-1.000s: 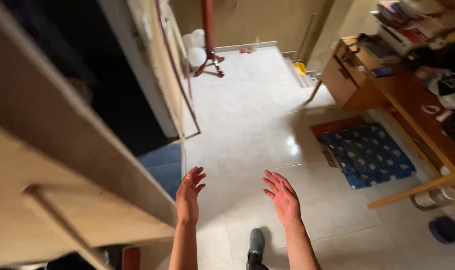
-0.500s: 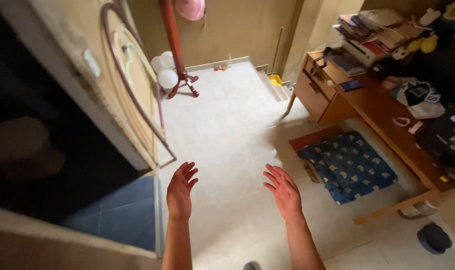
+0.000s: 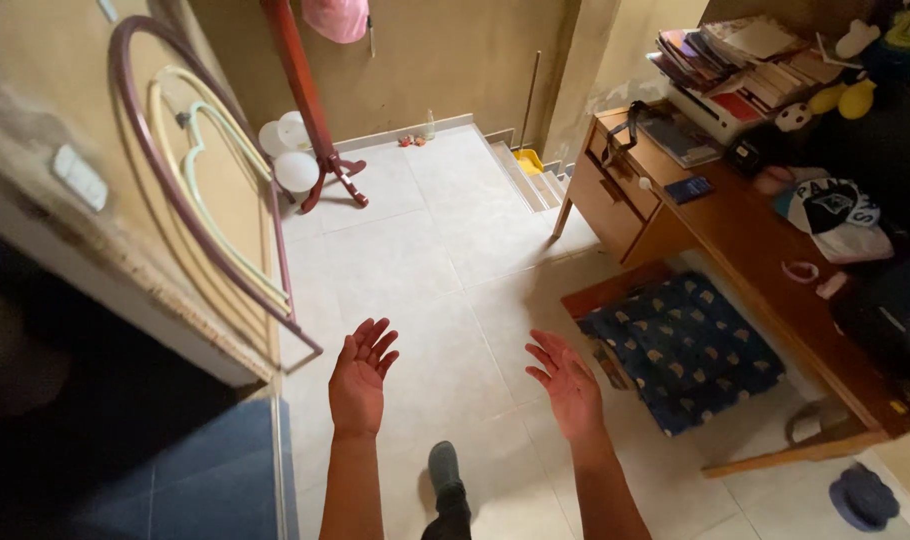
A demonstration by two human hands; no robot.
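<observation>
Both hands are empty. Left hand (image 3: 360,378) is raised palm-inward with its fingers spread and loose, gripping nothing; right hand (image 3: 567,380) mirrors it a little apart, fingers likewise splayed and holding nothing. They hover in the air above the pale glossy tiled floor (image 3: 415,270), touching no object, with one dark grey shoe (image 3: 445,470) stepping out below and between them.

Nearest to the left hand are the large hoops leaning on the tan wall (image 3: 190,190), a maroon one outside and yellow and pale green ones inside, and below them a dark doorway with a blue tiled floor (image 3: 215,465). Nearest to the right hand is the dark blue patterned cushion (image 3: 685,345) lying on the floor, half under the orange-brown wooden desk (image 3: 715,225). The desk top carries a stack of books and papers (image 3: 735,60), a small dark blue flat device (image 3: 689,188), a white-and-black cap (image 3: 837,215) and soft toys at its far end.

Farther off stand a red wooden coat stand (image 3: 310,130) with white balloons (image 3: 287,155) at its foot, and a short flight of steps (image 3: 520,170) beside the wall.

As a judgement, this is a moment of walking across the room with the hands free, neither reaching nor carrying. Any grasp from here would first call for closing in on something, since nothing lies within the fingers' reach.
</observation>
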